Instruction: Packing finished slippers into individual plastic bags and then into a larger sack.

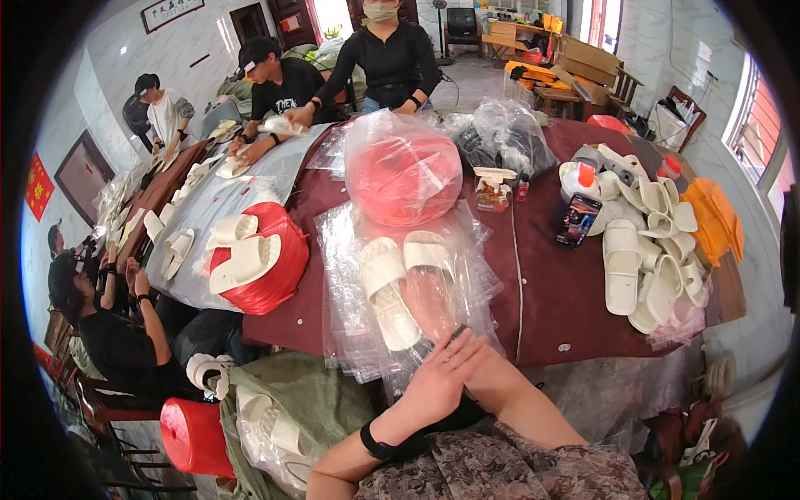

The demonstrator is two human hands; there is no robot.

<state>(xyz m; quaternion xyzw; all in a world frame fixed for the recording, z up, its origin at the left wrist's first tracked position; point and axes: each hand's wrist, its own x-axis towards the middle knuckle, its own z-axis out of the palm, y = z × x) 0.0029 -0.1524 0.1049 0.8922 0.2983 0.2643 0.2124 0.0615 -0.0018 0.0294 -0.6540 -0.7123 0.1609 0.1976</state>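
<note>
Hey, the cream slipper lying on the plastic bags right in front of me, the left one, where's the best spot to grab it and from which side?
Probably the strap. The left cream slipper lies sole-down on the clear plastic bags, heel toward you, toe pointing away, so its arched strap stands up and leaves a gap for fingers. Come from above, on its outer left side, since the second slipper lies close on its right.

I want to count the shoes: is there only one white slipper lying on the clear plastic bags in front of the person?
No, two white slippers lie side by side on the clear plastic bags, just beyond the left hand.
</note>
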